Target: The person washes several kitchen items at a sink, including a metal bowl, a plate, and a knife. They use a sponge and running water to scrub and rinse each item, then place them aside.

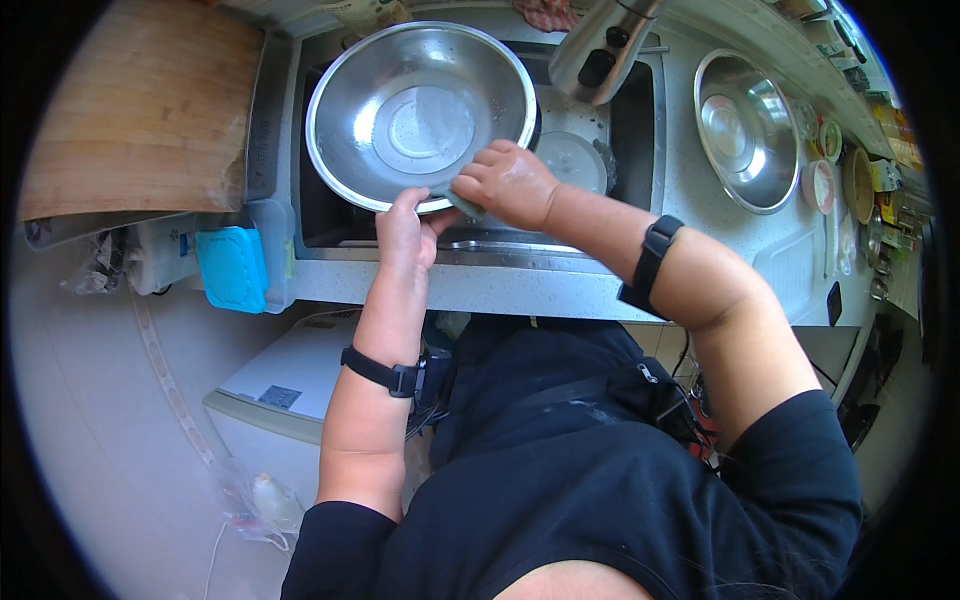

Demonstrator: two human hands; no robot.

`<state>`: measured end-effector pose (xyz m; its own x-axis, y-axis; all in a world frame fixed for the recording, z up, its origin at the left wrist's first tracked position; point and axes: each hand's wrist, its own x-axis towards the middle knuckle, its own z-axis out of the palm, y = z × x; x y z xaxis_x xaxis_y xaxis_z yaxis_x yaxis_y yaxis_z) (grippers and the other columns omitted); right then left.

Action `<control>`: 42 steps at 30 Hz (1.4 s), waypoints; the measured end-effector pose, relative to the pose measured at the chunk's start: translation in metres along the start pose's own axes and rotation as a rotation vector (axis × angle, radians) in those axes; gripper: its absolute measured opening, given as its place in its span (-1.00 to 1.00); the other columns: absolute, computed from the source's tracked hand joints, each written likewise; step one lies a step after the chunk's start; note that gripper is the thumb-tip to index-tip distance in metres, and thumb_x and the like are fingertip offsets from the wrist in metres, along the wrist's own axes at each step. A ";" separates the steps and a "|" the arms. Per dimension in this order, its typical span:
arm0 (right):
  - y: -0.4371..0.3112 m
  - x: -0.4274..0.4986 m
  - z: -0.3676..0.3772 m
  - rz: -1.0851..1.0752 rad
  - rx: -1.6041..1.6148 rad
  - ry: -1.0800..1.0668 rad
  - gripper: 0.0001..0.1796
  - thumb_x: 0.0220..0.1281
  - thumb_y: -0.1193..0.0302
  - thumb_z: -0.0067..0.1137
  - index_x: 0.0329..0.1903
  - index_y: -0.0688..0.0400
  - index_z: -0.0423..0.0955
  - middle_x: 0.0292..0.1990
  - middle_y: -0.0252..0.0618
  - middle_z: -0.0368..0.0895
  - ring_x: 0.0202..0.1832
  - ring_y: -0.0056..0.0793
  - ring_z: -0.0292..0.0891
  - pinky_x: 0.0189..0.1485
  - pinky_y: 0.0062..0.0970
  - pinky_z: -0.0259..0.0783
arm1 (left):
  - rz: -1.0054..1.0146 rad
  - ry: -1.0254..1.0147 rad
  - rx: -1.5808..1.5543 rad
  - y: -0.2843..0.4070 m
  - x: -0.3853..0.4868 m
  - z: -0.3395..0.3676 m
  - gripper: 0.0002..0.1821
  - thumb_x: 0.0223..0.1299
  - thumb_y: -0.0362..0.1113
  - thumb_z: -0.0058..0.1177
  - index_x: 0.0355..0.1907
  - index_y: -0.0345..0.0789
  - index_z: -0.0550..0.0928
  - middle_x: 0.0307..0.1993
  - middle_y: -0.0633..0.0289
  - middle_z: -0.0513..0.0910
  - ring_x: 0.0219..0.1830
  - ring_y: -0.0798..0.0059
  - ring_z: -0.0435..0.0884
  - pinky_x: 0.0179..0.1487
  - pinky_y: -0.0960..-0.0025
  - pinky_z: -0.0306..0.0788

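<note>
A large stainless steel bowl (422,112) is tilted over the left part of a dark sink (636,150), its inside wet. My left hand (409,229) grips the bowl's near rim, thumb on top and fingers beneath. Just to the right, my right hand (510,186) presses a greenish scouring pad (466,204) against the same rim; the fingers cover part of the pad. The metal faucet head (600,56) hangs at the bowl's upper right. Behind my right wrist, a pale round lid or plate (574,161) lies in the sink.
A second steel bowl (746,131) stands on the right counter, near small containers and a wicker-like basket (859,185). A wooden cutting board (142,105) lies at the left, above a blue plastic container (232,270). A black phone-like object (834,304) lies near the counter's edge.
</note>
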<state>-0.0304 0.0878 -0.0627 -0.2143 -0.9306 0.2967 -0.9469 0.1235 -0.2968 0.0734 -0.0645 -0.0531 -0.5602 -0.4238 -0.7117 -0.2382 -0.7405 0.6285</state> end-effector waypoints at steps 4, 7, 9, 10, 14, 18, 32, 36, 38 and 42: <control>-0.006 -0.012 0.012 0.045 0.285 -0.134 -0.59 -0.08 0.58 0.11 -0.07 0.08 0.42 -0.13 -0.20 0.57 -0.02 -0.22 0.49 0.06 -0.27 0.33 | 0.032 0.114 0.161 0.022 0.000 -0.014 -0.64 -0.07 -0.57 -0.09 -0.11 -0.57 0.38 -0.25 -0.05 0.49 -0.27 0.10 0.59 -0.28 0.03 0.60; 0.039 -0.021 0.009 0.032 -0.052 -0.359 -0.50 0.12 0.63 0.00 0.14 0.01 0.35 0.19 -0.25 0.39 0.26 -0.33 0.27 0.40 -0.22 0.04 | 0.085 0.043 0.411 0.052 -0.010 -0.028 -0.48 -0.12 -0.56 -0.12 0.04 -0.45 0.31 -0.23 -0.01 0.49 -0.32 0.17 0.60 -0.42 0.10 0.61; 0.074 -0.022 0.004 -0.007 -0.327 -0.379 -0.42 0.12 0.60 0.04 0.22 -0.06 0.28 0.29 -0.29 0.24 0.39 -0.40 0.03 0.46 -0.19 -0.14 | 0.065 -0.008 0.533 0.066 -0.015 -0.032 -0.47 -0.13 -0.52 -0.10 0.05 -0.42 0.32 -0.22 0.01 0.50 -0.32 0.20 0.61 -0.40 0.12 0.61; 0.087 -0.020 0.003 -0.007 -0.322 -0.370 -0.42 0.12 0.59 0.06 0.23 -0.05 0.28 0.31 -0.31 0.21 0.40 -0.41 -0.01 0.46 -0.20 -0.11 | 0.034 -0.020 0.566 0.072 -0.015 -0.032 -0.49 -0.12 -0.51 -0.09 0.03 -0.44 0.33 -0.22 0.01 0.50 -0.33 0.20 0.61 -0.39 0.13 0.61; 0.108 -0.021 -0.013 0.112 -0.236 -0.380 -0.41 0.10 0.60 0.08 0.23 -0.01 0.29 0.35 -0.37 0.11 0.44 -0.43 -0.14 0.40 -0.30 0.06 | -0.031 -0.017 0.506 0.083 -0.009 -0.037 -0.52 -0.10 -0.49 -0.09 0.01 -0.48 0.34 -0.21 -0.01 0.49 -0.31 0.19 0.60 -0.35 0.11 0.61; 0.092 -0.042 -0.030 0.141 -0.114 -0.229 -0.46 0.06 0.72 0.02 0.14 0.08 0.39 0.30 -0.34 0.24 0.37 -0.34 0.06 0.22 -0.43 0.36 | -0.111 -0.044 0.353 0.070 0.001 -0.046 -0.65 -0.07 -0.51 -0.05 -0.12 -0.49 0.38 -0.20 0.03 0.48 -0.20 0.19 0.56 -0.12 -0.02 0.54; 0.020 -0.042 0.020 1.414 1.285 0.459 -0.68 0.10 0.27 0.27 -0.22 0.27 0.51 -0.41 -0.34 0.51 -0.40 -0.59 0.35 -0.30 -0.53 0.30 | -0.107 0.014 0.297 0.032 0.012 -0.034 -0.45 -0.04 -0.49 -0.11 0.12 -0.45 0.23 -0.13 -0.09 0.47 -0.20 0.12 0.60 -0.18 0.07 0.60; 0.030 -0.023 0.024 1.424 1.214 0.517 -0.47 -0.03 0.28 0.36 -0.06 0.28 0.37 -0.29 -0.20 0.52 -0.31 -0.51 0.44 -0.21 -0.48 0.38 | -0.107 0.021 0.331 0.032 0.012 -0.035 -0.54 -0.02 -0.47 -0.03 0.02 -0.45 0.33 -0.19 -0.02 0.51 -0.21 0.19 0.60 -0.19 0.12 0.59; 0.031 -0.016 0.023 1.379 1.181 0.561 -0.42 -0.05 0.29 0.37 -0.01 0.29 0.33 -0.28 -0.19 0.52 -0.31 -0.50 0.45 -0.20 -0.49 0.39 | -0.092 0.044 0.327 0.032 0.014 -0.038 -0.61 0.00 -0.48 0.02 -0.05 -0.45 0.37 -0.19 0.03 0.53 -0.18 0.24 0.59 -0.17 0.19 0.58; 0.027 -0.005 0.013 1.354 1.252 0.578 -0.43 0.00 0.25 0.35 0.00 0.29 0.35 -0.29 -0.19 0.53 -0.30 -0.49 0.47 -0.20 -0.51 0.40 | -0.090 0.081 0.273 0.029 0.023 -0.051 -0.62 0.00 -0.47 0.02 -0.06 -0.47 0.38 -0.18 0.04 0.51 -0.17 0.23 0.57 -0.16 0.19 0.56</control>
<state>-0.0515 0.0913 -0.0839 -0.8347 -0.2014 -0.5126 0.5177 0.0306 -0.8550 0.0943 -0.1223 -0.0673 -0.4646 -0.4111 -0.7843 -0.4952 -0.6137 0.6150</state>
